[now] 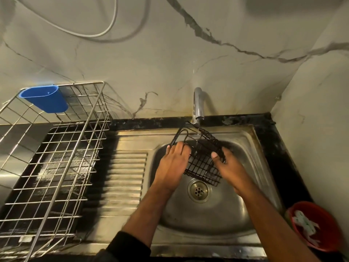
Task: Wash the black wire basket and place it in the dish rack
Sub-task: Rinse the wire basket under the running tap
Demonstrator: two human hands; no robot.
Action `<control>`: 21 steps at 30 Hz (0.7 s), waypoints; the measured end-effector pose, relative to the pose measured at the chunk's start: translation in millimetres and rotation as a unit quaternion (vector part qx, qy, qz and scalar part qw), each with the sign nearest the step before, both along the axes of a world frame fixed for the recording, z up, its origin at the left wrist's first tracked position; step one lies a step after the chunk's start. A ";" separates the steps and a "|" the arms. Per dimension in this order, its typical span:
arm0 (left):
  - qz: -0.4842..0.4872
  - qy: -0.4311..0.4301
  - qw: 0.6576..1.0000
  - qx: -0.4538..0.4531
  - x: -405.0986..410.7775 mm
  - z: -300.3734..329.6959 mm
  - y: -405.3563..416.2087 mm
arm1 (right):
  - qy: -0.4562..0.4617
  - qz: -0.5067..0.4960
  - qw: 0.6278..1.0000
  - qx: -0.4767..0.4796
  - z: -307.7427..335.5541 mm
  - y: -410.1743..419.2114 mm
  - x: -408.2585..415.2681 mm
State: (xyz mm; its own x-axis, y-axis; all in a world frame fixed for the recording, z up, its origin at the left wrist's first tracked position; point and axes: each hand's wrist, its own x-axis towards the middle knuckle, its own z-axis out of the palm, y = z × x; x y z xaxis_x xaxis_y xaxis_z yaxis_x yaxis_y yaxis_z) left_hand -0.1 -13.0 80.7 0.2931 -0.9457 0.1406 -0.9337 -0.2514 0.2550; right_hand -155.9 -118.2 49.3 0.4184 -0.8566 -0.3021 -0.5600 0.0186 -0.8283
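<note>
A small black wire basket (203, 163) with two hook-shaped hangers is held tilted over the steel sink (207, 220), right under the chrome tap (198, 104), from which a thin stream of water falls onto it. My left hand (174, 165) grips the basket's left side near the hangers. My right hand (227, 167) grips its right edge, thumb on top of the wire. The silver wire dish rack (62, 159) stands on the counter to the left of the sink, apart from both hands.
A blue plastic cup holder (45, 99) hangs on the rack's back rim. The ribbed drainboard (124, 178) lies between rack and basin. A red bowl (317, 225) with white bits sits at the front right corner. The drain (198, 190) is below the basket.
</note>
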 end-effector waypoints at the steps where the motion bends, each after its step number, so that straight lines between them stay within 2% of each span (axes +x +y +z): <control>1: -0.020 -0.014 1.000 0.016 -2.6 0.2 -5.2 | -0.008 0.002 1.000 -0.010 2.6 -2.6 0.3; 6: -0.089 -0.071 0.991 0.065 -17.0 -6.6 -20.2 | -0.079 -0.039 0.996 -0.018 10.5 -16.4 -11.6; 9: -0.119 -0.055 0.988 0.077 -21.1 -8.4 -28.1 | -0.078 -0.051 0.995 -0.042 8.5 -28.1 -22.7; 12: -0.107 -0.018 0.992 0.068 -19.0 -6.4 -30.5 | -0.058 -0.052 0.996 -0.050 4.2 -33.8 -27.8; 16: -0.075 -0.002 0.997 -0.026 -5.6 -11.0 -28.5 | -0.031 -0.027 0.998 -0.057 -7.1 -31.7 -26.3; 18: -0.063 -0.053 0.993 -0.082 2.5 -17.8 -27.9 | -0.021 -0.017 0.999 -0.048 -11.9 -30.3 -23.2; 21: -0.032 -0.142 0.983 -0.116 11.2 -21.9 -26.4 | -0.028 -0.014 0.999 -0.020 -15.6 -29.1 -16.5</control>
